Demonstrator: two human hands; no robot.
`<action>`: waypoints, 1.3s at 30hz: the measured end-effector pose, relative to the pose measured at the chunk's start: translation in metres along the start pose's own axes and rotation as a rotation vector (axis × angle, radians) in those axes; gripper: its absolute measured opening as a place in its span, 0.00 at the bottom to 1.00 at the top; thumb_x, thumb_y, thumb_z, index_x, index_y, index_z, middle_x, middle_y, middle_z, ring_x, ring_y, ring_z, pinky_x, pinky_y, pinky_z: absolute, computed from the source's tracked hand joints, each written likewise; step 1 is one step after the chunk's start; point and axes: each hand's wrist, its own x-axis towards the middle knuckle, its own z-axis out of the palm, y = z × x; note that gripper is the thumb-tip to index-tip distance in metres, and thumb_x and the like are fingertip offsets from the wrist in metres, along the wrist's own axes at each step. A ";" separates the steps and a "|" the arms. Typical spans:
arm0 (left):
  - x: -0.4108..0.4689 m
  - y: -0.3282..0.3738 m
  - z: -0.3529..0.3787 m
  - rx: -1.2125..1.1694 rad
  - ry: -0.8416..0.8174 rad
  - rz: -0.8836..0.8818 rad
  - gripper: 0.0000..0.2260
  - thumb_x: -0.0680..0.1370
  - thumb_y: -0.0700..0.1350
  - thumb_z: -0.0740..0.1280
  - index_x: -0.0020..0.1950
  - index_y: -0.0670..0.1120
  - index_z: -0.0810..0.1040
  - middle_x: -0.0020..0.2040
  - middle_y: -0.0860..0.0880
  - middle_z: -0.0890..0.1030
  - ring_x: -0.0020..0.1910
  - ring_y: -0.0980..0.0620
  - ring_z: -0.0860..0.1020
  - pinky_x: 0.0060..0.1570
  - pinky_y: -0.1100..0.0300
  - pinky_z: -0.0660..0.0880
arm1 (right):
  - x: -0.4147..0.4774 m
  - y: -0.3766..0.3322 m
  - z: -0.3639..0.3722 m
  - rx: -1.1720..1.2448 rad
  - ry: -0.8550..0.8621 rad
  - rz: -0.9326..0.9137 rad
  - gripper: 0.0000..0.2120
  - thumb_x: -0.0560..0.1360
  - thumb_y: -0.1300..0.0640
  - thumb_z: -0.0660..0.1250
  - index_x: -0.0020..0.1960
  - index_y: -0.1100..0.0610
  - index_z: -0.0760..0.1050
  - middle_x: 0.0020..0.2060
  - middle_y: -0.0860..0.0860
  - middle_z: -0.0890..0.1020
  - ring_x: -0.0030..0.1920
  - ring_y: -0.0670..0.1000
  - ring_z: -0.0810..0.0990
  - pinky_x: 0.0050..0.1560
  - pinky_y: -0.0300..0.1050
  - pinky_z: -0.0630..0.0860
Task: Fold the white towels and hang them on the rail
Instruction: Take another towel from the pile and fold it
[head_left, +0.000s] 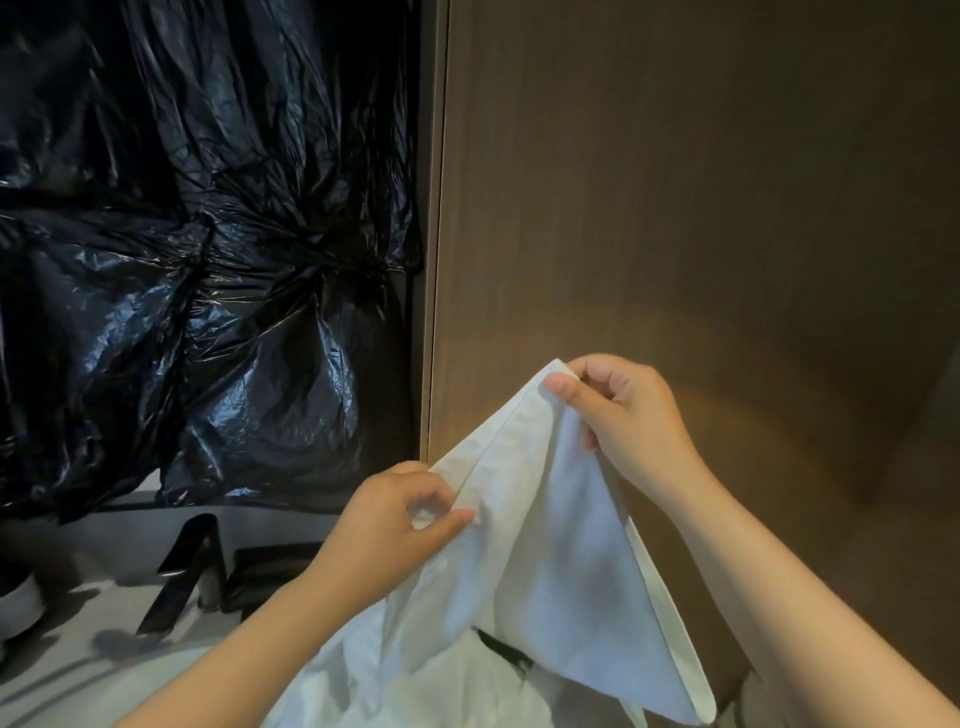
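Note:
A white towel hangs in the air in front of me, held up by both hands. My right hand pinches its top corner between thumb and fingers, higher up and close to the brown wall. My left hand grips the towel's hemmed edge lower down and to the left. The cloth drapes down from the two hands in loose folds, one hemmed edge running to the lower right. More white cloth lies bunched below it. No rail is in view.
A brown wood-grain panel fills the right side. Black plastic sheeting covers the left. Below it lies a grey counter with dark objects on it.

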 end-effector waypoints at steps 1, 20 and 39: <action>-0.001 -0.004 0.000 0.015 -0.011 -0.015 0.06 0.73 0.51 0.72 0.37 0.54 0.79 0.38 0.57 0.76 0.43 0.66 0.74 0.40 0.75 0.69 | 0.002 0.000 -0.002 -0.017 0.007 -0.001 0.16 0.77 0.48 0.68 0.35 0.56 0.77 0.26 0.48 0.75 0.29 0.47 0.75 0.32 0.37 0.71; 0.013 -0.029 0.006 0.245 -0.090 -0.010 0.08 0.77 0.54 0.66 0.45 0.52 0.77 0.48 0.58 0.71 0.44 0.58 0.74 0.42 0.73 0.69 | 0.035 -0.004 -0.019 -0.097 0.187 0.030 0.20 0.79 0.47 0.63 0.35 0.60 0.70 0.30 0.50 0.73 0.31 0.44 0.71 0.32 0.33 0.67; 0.066 -0.047 -0.056 0.232 0.065 -0.137 0.20 0.79 0.55 0.65 0.27 0.51 0.71 0.22 0.56 0.73 0.24 0.61 0.72 0.29 0.64 0.62 | 0.054 0.017 -0.065 -0.061 0.389 0.121 0.27 0.80 0.44 0.62 0.41 0.69 0.71 0.35 0.62 0.74 0.35 0.54 0.72 0.36 0.44 0.69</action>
